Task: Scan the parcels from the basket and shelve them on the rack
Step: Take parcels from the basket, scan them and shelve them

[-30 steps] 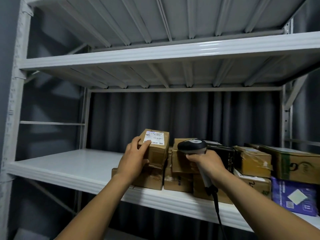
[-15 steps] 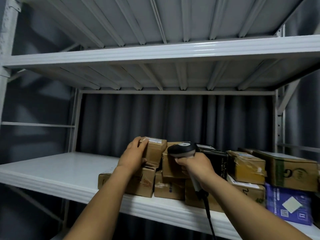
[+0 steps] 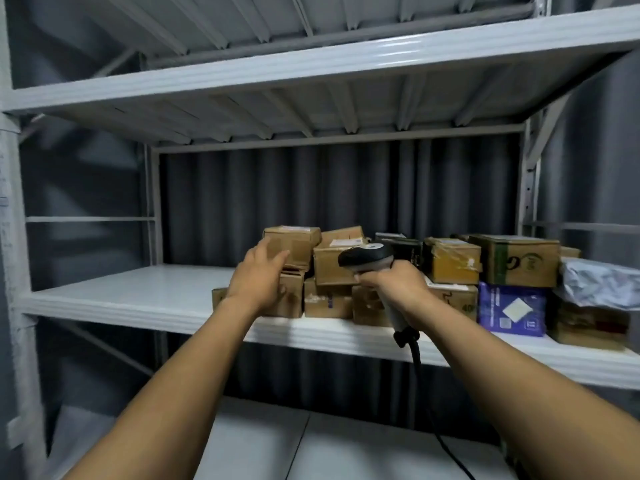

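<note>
A small cardboard parcel (image 3: 294, 243) with a white label on top sits on the left end of a stack of boxes on the white rack shelf (image 3: 121, 296). My left hand (image 3: 258, 277) is just in front of it, fingers loosely spread, holding nothing; it may still brush the box's front face. My right hand (image 3: 393, 284) grips a black and grey barcode scanner (image 3: 367, 256), its head in front of the neighbouring boxes and its cable hanging down. The basket is out of view.
Several more parcels fill the shelf to the right: taped brown boxes (image 3: 452, 259), a green-printed carton (image 3: 519, 259), a blue packet (image 3: 512, 308) and a grey bag (image 3: 599, 282). The shelf's left half is bare. Another shelf (image 3: 311, 64) runs overhead, and a lower one (image 3: 311, 441) below.
My left hand set the small labelled parcel on top of the stack and has let go, drawing back slightly. The scanner hand stayed in place. The view tilted down.
</note>
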A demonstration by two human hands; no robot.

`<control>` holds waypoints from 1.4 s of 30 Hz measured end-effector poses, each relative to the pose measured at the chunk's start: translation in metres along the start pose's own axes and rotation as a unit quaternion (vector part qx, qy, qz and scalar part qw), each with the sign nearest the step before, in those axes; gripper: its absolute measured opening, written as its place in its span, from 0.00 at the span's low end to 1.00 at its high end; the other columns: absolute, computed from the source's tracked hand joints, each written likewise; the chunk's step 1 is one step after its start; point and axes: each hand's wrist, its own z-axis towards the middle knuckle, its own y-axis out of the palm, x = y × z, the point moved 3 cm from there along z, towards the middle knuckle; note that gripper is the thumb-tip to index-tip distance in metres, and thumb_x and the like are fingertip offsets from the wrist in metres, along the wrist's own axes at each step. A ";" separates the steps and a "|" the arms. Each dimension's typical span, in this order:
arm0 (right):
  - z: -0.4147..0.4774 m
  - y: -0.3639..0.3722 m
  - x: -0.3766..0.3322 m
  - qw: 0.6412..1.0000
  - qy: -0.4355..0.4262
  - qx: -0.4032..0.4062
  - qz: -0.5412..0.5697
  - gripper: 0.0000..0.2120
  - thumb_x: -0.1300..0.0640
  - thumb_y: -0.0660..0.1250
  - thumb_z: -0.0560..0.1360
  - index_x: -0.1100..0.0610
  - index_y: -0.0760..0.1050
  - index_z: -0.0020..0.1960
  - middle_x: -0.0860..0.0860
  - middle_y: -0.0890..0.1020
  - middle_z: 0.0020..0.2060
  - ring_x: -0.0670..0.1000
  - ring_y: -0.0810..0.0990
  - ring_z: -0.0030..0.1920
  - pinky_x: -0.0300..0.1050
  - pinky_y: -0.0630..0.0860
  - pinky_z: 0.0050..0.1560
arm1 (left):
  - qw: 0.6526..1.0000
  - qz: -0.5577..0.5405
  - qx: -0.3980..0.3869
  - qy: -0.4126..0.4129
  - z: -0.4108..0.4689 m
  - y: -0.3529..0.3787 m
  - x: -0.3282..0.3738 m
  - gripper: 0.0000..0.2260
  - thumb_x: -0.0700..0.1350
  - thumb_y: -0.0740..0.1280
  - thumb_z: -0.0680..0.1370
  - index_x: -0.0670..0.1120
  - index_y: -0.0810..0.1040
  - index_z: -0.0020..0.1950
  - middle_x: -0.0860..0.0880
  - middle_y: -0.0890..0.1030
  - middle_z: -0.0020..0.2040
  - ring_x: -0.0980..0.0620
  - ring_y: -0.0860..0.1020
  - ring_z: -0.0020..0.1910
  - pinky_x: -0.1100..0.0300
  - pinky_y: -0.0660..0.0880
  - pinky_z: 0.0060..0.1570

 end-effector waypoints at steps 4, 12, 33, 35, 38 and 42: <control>-0.052 -0.013 0.016 0.999 0.010 -0.031 -0.008 0.05 0.61 0.72 0.71 0.60 0.81 0.47 0.55 0.83 0.36 0.55 0.83 0.31 0.45 0.79 0.32 | 1.000 0.001 -0.024 -0.006 -0.050 -0.004 0.027 0.26 0.50 0.65 0.78 0.52 0.62 0.75 0.42 0.52 0.77 0.41 0.58 0.73 0.47 0.67 0.64; -0.157 -0.045 0.089 0.997 0.050 -0.048 -0.043 0.08 0.56 0.74 0.68 0.61 0.80 0.42 0.55 0.81 0.28 0.51 0.79 0.25 0.41 0.75 0.27 | 0.994 -0.002 -0.098 0.040 -0.163 0.039 0.075 0.26 0.50 0.65 0.78 0.49 0.63 0.75 0.41 0.57 0.76 0.40 0.59 0.73 0.46 0.68 0.66; -0.307 0.001 0.326 0.940 0.219 -0.261 -0.013 0.02 0.62 0.72 0.72 0.57 0.80 0.41 0.50 0.79 0.23 0.48 0.76 0.24 0.42 0.75 0.30 | 0.906 -0.027 -0.421 0.028 -0.426 0.259 0.120 0.26 0.47 0.63 0.78 0.49 0.61 0.76 0.43 0.60 0.76 0.42 0.63 0.72 0.52 0.65 0.68; -0.309 0.019 0.340 0.933 0.233 -0.274 0.006 0.05 0.64 0.72 0.72 0.59 0.79 0.38 0.48 0.79 0.23 0.47 0.76 0.24 0.41 0.74 0.30 | 0.896 -0.025 -0.443 -0.001 -0.440 0.276 0.103 0.27 0.46 0.63 0.78 0.50 0.60 0.76 0.43 0.61 0.75 0.42 0.64 0.71 0.52 0.67 0.67; -0.309 0.046 0.358 0.921 0.252 -0.295 0.023 0.02 0.62 0.73 0.72 0.59 0.80 0.43 0.48 0.80 0.25 0.49 0.78 0.27 0.39 0.75 0.28 | 0.879 -0.025 -0.474 -0.038 -0.455 0.299 0.077 0.27 0.47 0.65 0.77 0.51 0.61 0.75 0.44 0.61 0.75 0.42 0.66 0.70 0.52 0.68 0.66; -0.304 0.073 0.374 0.901 0.275 -0.334 0.024 0.04 0.60 0.73 0.72 0.58 0.80 0.40 0.50 0.81 0.27 0.48 0.79 0.26 0.37 0.75 0.28 | 0.870 -0.050 -0.483 -0.079 -0.461 0.326 0.059 0.27 0.47 0.66 0.76 0.57 0.62 0.74 0.48 0.62 0.75 0.44 0.64 0.71 0.50 0.66 0.68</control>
